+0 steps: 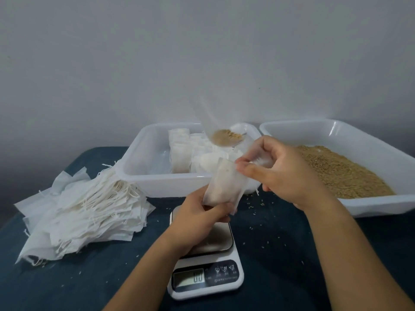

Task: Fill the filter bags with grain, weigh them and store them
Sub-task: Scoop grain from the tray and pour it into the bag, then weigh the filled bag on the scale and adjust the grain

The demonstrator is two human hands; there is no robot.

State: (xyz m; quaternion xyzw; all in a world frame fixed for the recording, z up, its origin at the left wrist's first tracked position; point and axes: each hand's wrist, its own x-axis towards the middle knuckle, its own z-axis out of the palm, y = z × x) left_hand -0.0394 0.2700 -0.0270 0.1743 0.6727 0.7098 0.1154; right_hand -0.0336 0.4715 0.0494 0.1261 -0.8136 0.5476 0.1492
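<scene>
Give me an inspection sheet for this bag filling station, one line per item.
Surface: dark blue cloth, loose grains scattered.
Job's things: filter bag held above the scale, which reads zero; empty bags pile at left; storage tray with filled bags; grain tray at right.
Clutter: scoop of grain in the storage tray.
Hands: left hand grips the bag's bottom; right hand pinches its top.
Cables: nothing seen.
Surroundings: plain grey wall.

White filter bags [85, 207] and trays [143, 153], golden-brown grain [341, 176], white scale [208, 281] on dark blue cloth [67, 283].
</scene>
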